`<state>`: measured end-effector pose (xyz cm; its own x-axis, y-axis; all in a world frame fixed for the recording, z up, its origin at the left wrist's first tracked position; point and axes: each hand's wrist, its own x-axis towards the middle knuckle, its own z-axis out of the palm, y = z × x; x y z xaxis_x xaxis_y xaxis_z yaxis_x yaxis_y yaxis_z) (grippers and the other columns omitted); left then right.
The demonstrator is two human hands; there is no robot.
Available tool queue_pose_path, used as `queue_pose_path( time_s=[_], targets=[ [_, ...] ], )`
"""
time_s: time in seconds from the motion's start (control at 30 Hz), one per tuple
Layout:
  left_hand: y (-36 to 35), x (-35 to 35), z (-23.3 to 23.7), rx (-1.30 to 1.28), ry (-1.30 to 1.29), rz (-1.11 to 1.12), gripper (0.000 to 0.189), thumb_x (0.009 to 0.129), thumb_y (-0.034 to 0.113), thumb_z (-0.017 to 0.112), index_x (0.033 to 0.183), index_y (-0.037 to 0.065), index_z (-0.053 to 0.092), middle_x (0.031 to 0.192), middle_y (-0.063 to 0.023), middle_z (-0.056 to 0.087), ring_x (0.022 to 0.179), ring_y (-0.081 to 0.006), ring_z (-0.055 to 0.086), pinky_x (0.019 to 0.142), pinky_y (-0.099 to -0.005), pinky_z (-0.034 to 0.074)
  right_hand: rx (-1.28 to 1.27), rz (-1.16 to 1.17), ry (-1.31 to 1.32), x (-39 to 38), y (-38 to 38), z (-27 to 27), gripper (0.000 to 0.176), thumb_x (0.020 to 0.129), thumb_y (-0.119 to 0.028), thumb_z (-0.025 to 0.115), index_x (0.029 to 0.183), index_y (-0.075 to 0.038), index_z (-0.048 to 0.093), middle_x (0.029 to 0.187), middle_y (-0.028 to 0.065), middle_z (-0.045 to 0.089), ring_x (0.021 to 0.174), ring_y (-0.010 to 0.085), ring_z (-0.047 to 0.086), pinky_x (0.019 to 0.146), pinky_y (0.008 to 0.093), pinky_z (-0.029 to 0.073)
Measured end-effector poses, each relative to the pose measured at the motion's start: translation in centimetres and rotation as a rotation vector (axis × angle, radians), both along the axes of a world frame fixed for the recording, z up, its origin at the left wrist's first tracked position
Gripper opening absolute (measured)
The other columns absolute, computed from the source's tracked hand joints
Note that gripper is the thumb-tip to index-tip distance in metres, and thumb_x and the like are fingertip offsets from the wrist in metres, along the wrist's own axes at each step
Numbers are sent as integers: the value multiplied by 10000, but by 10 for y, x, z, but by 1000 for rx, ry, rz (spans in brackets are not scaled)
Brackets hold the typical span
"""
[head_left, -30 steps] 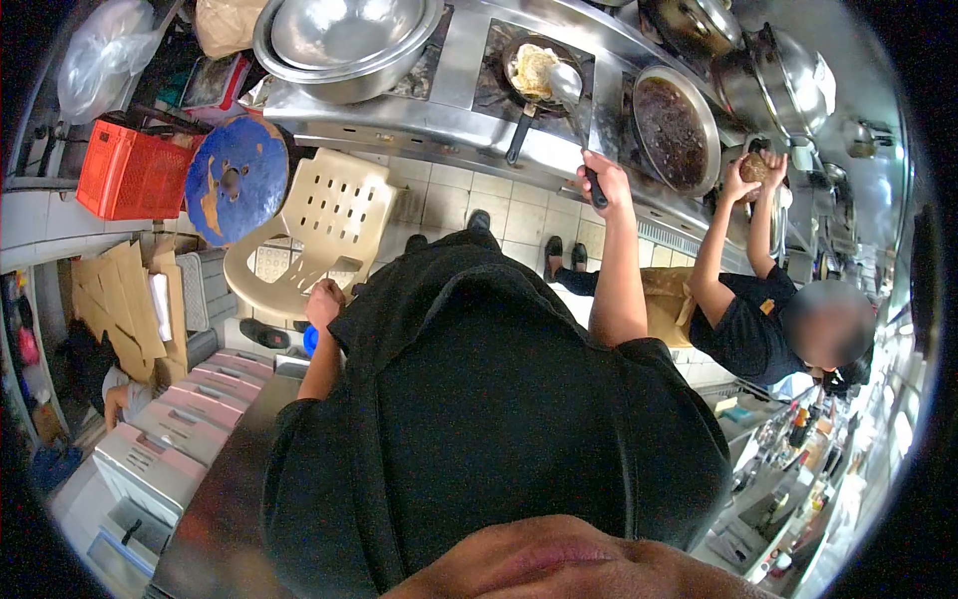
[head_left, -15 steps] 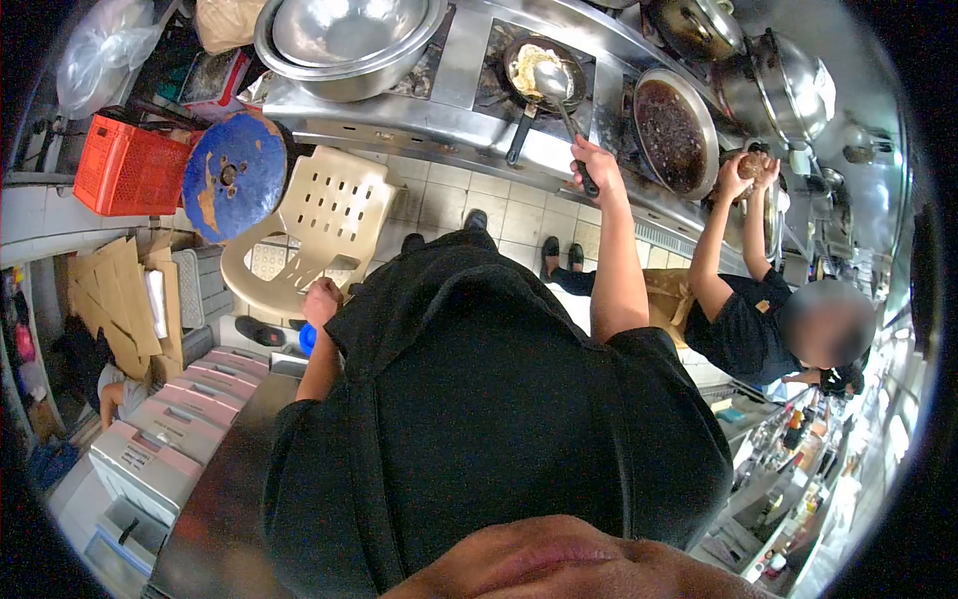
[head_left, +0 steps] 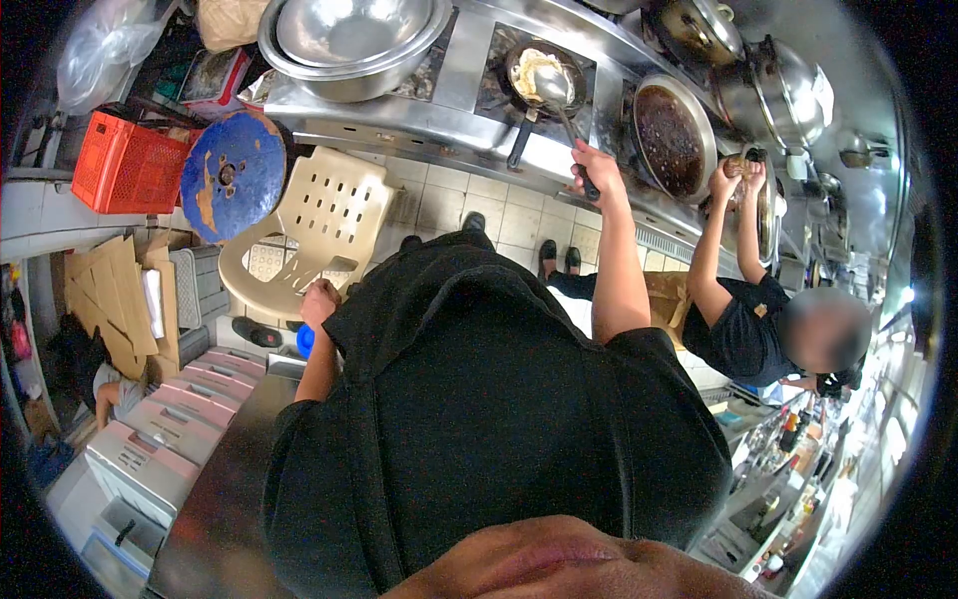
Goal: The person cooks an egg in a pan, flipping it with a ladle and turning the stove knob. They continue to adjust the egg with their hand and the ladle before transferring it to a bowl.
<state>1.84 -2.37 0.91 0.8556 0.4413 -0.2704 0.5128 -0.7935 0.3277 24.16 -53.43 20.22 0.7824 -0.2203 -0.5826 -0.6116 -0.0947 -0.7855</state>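
Note:
My right hand point(head_left: 597, 172) is wrapped round the black handle of a ladle point(head_left: 557, 88). The ladle's round metal head rests in a small frying pan point(head_left: 523, 98), against pale yellowish food point(head_left: 526, 70) that looks like egg. The pan sits on a stove burner, its black handle pointing toward me, with neither hand on it. Down at my side, my left hand point(head_left: 319, 302) has curled fingers, close to the seat edge of a beige plastic chair point(head_left: 334, 210). Whether anything is inside those fingers is hidden.
Nested steel bowls point(head_left: 354, 40) stand left of the pan, and a wide pan of dark liquid point(head_left: 671, 140) to its right. A co-worker point(head_left: 738, 309) at the right holds something brown. A blue round stool top point(head_left: 232, 175) and an orange crate point(head_left: 130, 165) are at left.
The co-worker's hands have shifted slightly left and drawn closer around the brown thing. My right hand and the ladle have barely moved; my left hand stays by the chair.

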Motion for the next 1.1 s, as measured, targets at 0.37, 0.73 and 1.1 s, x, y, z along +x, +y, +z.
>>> queue_pose_path(
  time_s=[0.37,0.73,1.1],
  targets=[
    [4,-4,-11,16,-70,-34,143,793,188,583,879,147,690,926,-98,688,837,-320,655,723,-433,492,-81,81,-71,20,-3,-5,478,947,-190,565,1399,-65,473,690,12,585,516,112,513,466,280,415],
    [1,1,-1,28,16,6,150,828,229,576,872,144,692,921,-111,682,842,-330,654,730,-441,511,-134,109,-56,22,8,-17,507,938,-209,571,1403,-39,461,720,42,601,537,126,533,484,291,434],
    [11,-7,-19,-1,-29,-23,155,812,198,573,889,135,691,912,-119,685,847,-328,658,722,-438,508,-137,64,0,17,27,2,562,915,-181,601,1428,-43,417,670,-5,549,465,89,460,395,278,367]
  ],
)
